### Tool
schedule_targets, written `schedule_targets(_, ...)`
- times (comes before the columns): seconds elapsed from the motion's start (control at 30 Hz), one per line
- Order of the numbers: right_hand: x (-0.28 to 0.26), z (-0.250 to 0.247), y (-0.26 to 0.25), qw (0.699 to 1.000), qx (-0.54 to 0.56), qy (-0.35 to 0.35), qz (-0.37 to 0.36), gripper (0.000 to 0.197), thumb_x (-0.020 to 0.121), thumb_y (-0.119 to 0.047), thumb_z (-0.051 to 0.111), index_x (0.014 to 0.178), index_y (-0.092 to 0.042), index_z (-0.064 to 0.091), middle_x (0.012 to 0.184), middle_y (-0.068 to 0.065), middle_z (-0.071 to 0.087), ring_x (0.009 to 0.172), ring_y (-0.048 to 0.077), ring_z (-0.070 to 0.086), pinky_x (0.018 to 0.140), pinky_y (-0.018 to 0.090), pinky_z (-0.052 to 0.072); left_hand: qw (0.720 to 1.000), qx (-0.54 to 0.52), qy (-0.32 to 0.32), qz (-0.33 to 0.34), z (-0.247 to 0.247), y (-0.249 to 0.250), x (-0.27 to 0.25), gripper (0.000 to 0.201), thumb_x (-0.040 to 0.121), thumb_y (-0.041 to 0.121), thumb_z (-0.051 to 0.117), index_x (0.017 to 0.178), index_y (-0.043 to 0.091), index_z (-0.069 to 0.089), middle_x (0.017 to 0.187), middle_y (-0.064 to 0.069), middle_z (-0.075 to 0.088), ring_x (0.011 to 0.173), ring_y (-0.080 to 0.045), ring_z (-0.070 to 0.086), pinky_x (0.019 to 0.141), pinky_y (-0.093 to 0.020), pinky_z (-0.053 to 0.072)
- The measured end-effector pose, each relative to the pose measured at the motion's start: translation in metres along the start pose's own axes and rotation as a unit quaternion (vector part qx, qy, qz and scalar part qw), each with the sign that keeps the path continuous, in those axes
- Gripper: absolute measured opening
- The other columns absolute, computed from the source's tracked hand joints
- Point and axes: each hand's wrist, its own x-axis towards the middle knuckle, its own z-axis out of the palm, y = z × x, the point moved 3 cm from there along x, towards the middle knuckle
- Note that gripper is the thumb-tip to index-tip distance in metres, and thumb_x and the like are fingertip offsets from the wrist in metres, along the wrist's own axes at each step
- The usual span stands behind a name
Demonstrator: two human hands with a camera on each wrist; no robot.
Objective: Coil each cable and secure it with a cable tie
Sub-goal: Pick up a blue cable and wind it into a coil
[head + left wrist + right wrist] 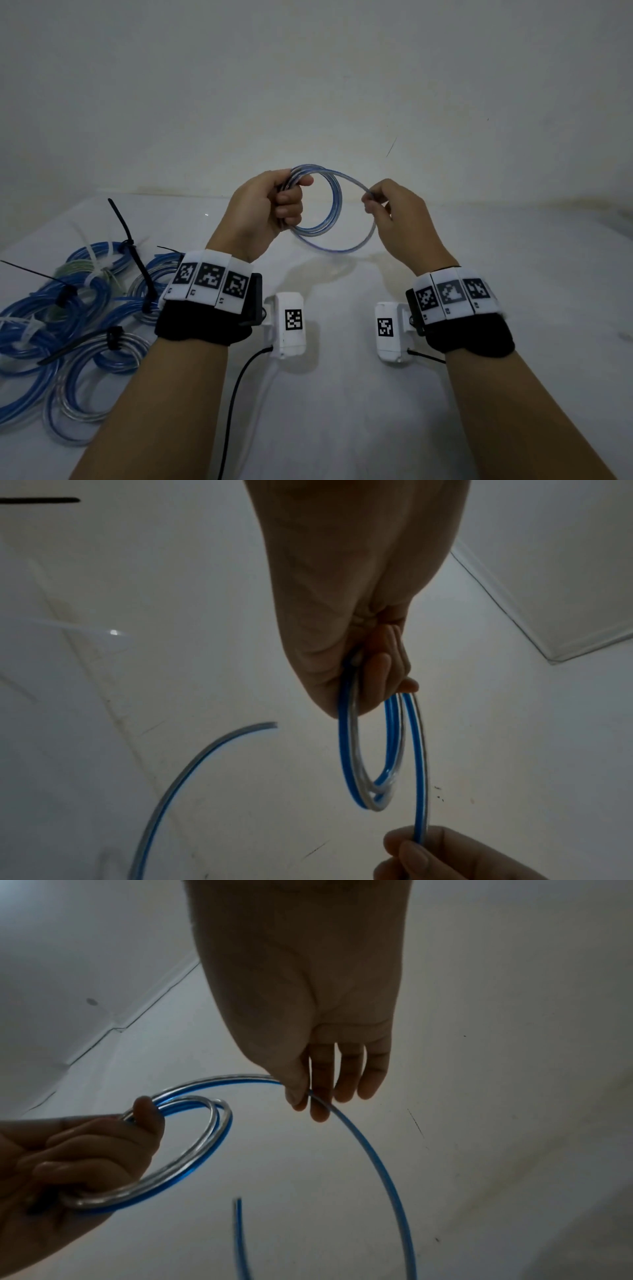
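1. Blue and clear cable is up in the air, in the middle of the head view, above the white table.
2. The left hand holds the loops tight in its fist.
3. The right hand pinches the loose strand between thumb and fingers.
4. Tied cable coils lie at the lower left.

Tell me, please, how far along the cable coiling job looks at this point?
Done: a pile of tied coils lies on the table. In hand: the left hand grips a few finished loops of the blue-striped cable, while the right hand pinches the next loop. Left: the loose tail end is uncoiled, and this coil has no tie.
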Motion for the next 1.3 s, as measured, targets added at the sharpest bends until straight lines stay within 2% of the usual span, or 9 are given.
schedule_targets(0.13,0.0,-0.003,0.005,0.998,0.032,0.033,0.049,0.011,0.094,-0.011,0.049,0.098,-0.008,0.059,0.088,0.005,0.064,0.085,0.02,0.057,0.07,0.023,0.039,0.998,-0.06,-0.016,0.02,0.001,0.0,0.002,0.031,0.1,0.017,0.027,0.087,0.009,0.054,0.052,0.009,0.034,0.044,-0.005,0.031,0.048,-0.017,0.032)
schedule_targets(0.3,-0.002,0.002,0.009,0.989,0.109,0.027,0.1,0.015,0.093,-0.003,0.045,0.1,-0.01,0.056,0.085,0.003,0.057,0.072,0.018,0.061,0.059,0.01,0.042,0.994,-0.106,-0.016,0.023,-0.001,-0.003,0.003,0.031,0.101,0.019,0.025,0.085,0.011,0.05,0.053,0.009,0.04,0.046,-0.005,0.036,0.05,-0.016,0.036)
schedule_targets(0.47,-0.002,0.004,0.007,0.986,0.127,0.028,0.106,0.015,0.093,-0.003,0.045,0.099,-0.01,0.057,0.08,0.002,0.057,0.07,0.017,0.063,0.07,0.029,0.051,0.995,-0.088,-0.007,0.041,-0.003,-0.004,0.004,0.031,0.102,0.02,0.025,0.085,0.012,0.049,0.053,0.009,0.04,0.046,-0.005,0.036,0.051,-0.016,0.035)
schedule_targets(0.53,-0.001,0.004,0.007,0.982,0.143,0.028,0.118,0.016,0.094,-0.003,0.042,0.1,-0.01,0.055,0.082,0.003,0.056,0.066,0.014,0.062,0.072,0.03,0.052,0.996,-0.074,-0.002,0.043,-0.003,-0.003,0.004,0.031,0.102,0.02,0.026,0.085,0.011,0.051,0.053,0.009,0.037,0.046,-0.005,0.033,0.049,-0.017,0.032)
schedule_targets(0.7,-0.001,0.006,0.0,0.985,0.143,0.028,0.096,0.012,0.096,-0.014,0.048,0.106,-0.013,0.054,0.077,-0.004,0.051,0.067,0.009,0.047,0.059,0.009,0.037,0.997,-0.048,0.026,0.049,-0.006,-0.003,0.006,0.035,0.102,0.023,0.027,0.083,0.01,0.053,0.051,0.009,0.033,0.044,-0.005,0.028,0.047,-0.018,0.027)
schedule_targets(0.83,-0.002,0.006,-0.003,0.982,0.159,0.057,0.088,0.028,0.091,-0.028,0.059,0.114,-0.017,0.049,0.07,-0.008,0.045,0.06,0.002,0.043,0.057,0.006,0.035,0.998,-0.031,0.034,0.044,-0.008,-0.002,0.006,0.038,0.102,0.027,0.027,0.086,0.009,0.056,0.05,0.009,0.032,0.043,-0.005,0.027,0.047,-0.018,0.027)
schedule_targets(0.93,-0.002,0.004,-0.003,0.98,0.161,0.083,0.079,0.016,0.09,-0.022,0.061,0.102,-0.014,0.054,0.066,-0.007,0.046,0.054,-0.002,0.043,0.056,0.006,0.035,0.998,-0.013,0.04,0.052,-0.008,-0.002,0.005,0.036,0.102,0.024,0.029,0.086,0.009,0.057,0.051,0.009,0.031,0.044,-0.006,0.027,0.048,-0.018,0.027)
schedule_targets(1.03,-0.002,0.004,-0.001,0.983,0.141,0.084,0.082,0.005,0.09,-0.013,0.056,0.086,-0.013,0.055,0.069,-0.007,0.052,0.06,-0.001,0.046,0.058,0.006,0.036,0.997,0.006,0.047,0.061,-0.008,-0.002,0.004,0.033,0.102,0.022,0.032,0.082,0.011,0.055,0.051,0.009,0.03,0.046,-0.007,0.026,0.05,-0.02,0.025)
schedule_targets(1.3,-0.002,0.004,0.001,0.982,0.141,0.082,0.091,0.007,0.089,-0.014,0.058,0.083,-0.012,0.056,0.065,-0.009,0.049,0.053,-0.004,0.043,0.054,0.006,0.035,0.991,0.072,0.087,0.075,-0.009,-0.003,0.004,0.025,0.099,0.026,0.044,0.087,0.01,0.058,0.049,0.011,0.029,0.047,-0.008,0.025,0.048,-0.018,0.029)
